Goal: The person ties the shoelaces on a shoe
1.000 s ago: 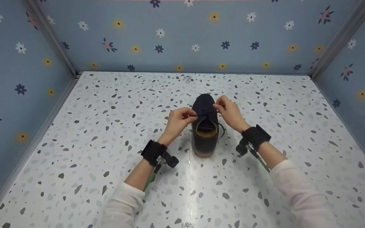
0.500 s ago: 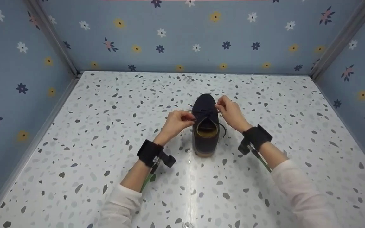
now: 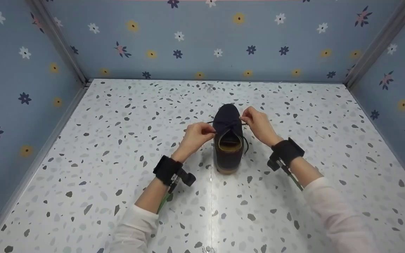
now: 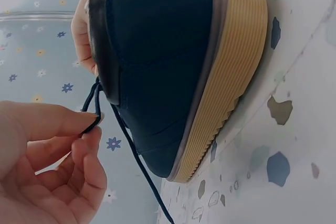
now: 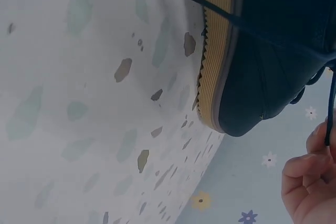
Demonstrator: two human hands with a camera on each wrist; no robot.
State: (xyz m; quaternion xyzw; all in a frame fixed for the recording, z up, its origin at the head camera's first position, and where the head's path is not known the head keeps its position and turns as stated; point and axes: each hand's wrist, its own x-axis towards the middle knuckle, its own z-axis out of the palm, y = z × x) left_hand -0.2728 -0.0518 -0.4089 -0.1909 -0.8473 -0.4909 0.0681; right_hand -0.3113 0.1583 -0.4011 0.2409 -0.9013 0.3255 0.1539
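Note:
A dark navy lace-up shoe (image 3: 227, 161) with a ribbed tan sole (image 4: 239, 40) stands upright on the table, toe pointing away. My left hand (image 3: 196, 135) is at the shoe's left side, thumb and forefinger pinching a loop of the dark shoelace (image 4: 96, 111). On the other side, my right hand (image 3: 257, 123) pinches another stretch of lace (image 5: 331, 108), fingers curled. Between the hands, the laces cross over the tongue in a bow-like shape. One loose lace end (image 4: 140, 161) hangs down the left side, and another loose end (image 5: 236, 20) trails along the right.
The shoe rests on a white speckled tabletop (image 3: 118, 168). Blue flower-print panels rise at the back (image 3: 202, 38), left (image 3: 9, 112) and right (image 3: 399, 84). Each wrist wears a black strap with a small camera, the left strap (image 3: 167, 169) and the right strap (image 3: 287, 151).
My left hand has shifted slightly left and down from the lacing, and a lace end now sticks out left of the shoe. My right hand has drawn a little to the right.

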